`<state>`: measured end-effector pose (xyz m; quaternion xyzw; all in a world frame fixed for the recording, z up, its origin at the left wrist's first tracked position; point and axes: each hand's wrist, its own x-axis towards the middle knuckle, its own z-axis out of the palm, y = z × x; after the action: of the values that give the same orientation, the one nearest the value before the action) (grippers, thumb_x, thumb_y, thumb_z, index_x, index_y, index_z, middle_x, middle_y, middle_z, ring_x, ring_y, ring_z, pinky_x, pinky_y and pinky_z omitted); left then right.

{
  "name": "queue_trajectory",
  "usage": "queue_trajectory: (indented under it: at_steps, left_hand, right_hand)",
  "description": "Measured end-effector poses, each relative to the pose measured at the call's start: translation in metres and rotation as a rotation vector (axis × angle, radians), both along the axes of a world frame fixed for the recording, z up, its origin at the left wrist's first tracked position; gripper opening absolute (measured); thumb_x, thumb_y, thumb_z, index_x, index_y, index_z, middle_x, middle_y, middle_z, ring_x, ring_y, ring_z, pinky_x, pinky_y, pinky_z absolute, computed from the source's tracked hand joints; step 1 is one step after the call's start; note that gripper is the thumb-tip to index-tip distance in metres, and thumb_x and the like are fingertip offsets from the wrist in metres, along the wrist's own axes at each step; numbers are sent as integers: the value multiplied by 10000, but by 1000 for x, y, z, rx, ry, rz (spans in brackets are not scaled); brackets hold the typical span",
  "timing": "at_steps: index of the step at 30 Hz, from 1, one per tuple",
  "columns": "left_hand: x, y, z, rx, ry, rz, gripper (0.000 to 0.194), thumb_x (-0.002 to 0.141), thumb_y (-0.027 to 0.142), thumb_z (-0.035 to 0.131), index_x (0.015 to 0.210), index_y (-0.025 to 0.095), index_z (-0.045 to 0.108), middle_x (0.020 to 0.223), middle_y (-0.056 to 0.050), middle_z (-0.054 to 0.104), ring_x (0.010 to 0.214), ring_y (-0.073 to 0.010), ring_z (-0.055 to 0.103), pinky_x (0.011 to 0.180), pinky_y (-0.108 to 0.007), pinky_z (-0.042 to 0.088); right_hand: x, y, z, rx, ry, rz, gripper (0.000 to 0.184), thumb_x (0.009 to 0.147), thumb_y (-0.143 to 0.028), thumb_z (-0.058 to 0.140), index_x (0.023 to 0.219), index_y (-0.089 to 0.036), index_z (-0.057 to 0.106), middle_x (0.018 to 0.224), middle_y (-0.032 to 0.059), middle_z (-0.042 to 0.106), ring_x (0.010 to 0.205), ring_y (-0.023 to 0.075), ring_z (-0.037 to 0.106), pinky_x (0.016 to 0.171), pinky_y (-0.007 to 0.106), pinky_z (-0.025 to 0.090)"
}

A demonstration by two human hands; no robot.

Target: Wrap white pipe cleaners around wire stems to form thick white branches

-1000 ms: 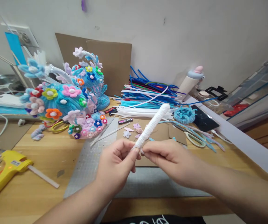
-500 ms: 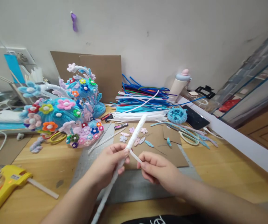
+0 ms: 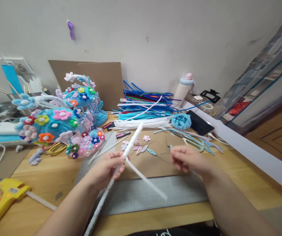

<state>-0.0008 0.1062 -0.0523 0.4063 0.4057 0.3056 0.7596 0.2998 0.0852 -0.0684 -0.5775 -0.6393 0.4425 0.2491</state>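
Note:
My left hand is closed around a long white stick, which slants up and away from me. White pipe cleaner is coiled tightly round the stick's upper part, just above my fingers. From my left fingertips the loose tail of the pipe cleaner runs down to the right, its end free in the air. My right hand is apart from it, over the right side of the cardboard, its fingers curled in and slightly blurred. I see nothing in them. A light blue petal shows beside its fingertips.
Small pastel petals lie on cardboard over a grey mat. Behind are piled pipe cleaners, a bottle and a phone. Flowered ornaments and a yellow glue gun stand left; scissors lie right.
My right hand has let go of the pipe cleaner's tail and moved right and slightly up. The tail now hangs free. My left hand keeps its hold; the view has shifted slightly.

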Motion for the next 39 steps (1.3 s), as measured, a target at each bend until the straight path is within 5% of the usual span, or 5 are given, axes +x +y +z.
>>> queue_trajectory:
  at_steps: [5,14,23,28,39]
  left_hand:
    - [0,2,-3,-11,-8,-15,250,721,320,683,819,104,603,478,24,508,341,-16,327,318,-120,211]
    - [10,0,-11,39,95,61,266,698,346,692,791,133,562,470,30,539,333,-32,347,321,-132,231]
    - [24,-17,-19,254,383,119,274,735,397,644,802,155,536,545,9,597,432,-96,494,439,-198,366]
    - [26,-21,-18,271,391,132,280,738,411,627,812,158,531,509,32,564,399,-92,468,414,-193,329]
    - [24,-16,-15,201,258,250,280,675,370,668,772,164,505,468,53,539,366,-81,436,393,-188,331]
  right_hand:
    - [20,24,-15,290,-208,-412,322,802,-514,480,759,-196,501,676,6,533,606,146,482,546,253,346]
    - [13,22,-32,226,-271,-469,184,658,-320,671,625,-207,529,552,-24,488,514,130,379,489,251,175]
    - [-36,13,-27,177,384,-346,255,819,-470,523,842,-222,466,616,-32,522,505,116,453,474,236,349]
    - [-75,-7,-22,26,784,-220,332,701,-430,702,783,-201,476,904,20,599,691,120,591,559,231,451]
    - [-53,3,-26,-195,1159,-277,193,715,-282,748,815,-171,625,892,24,654,844,111,615,754,205,498]
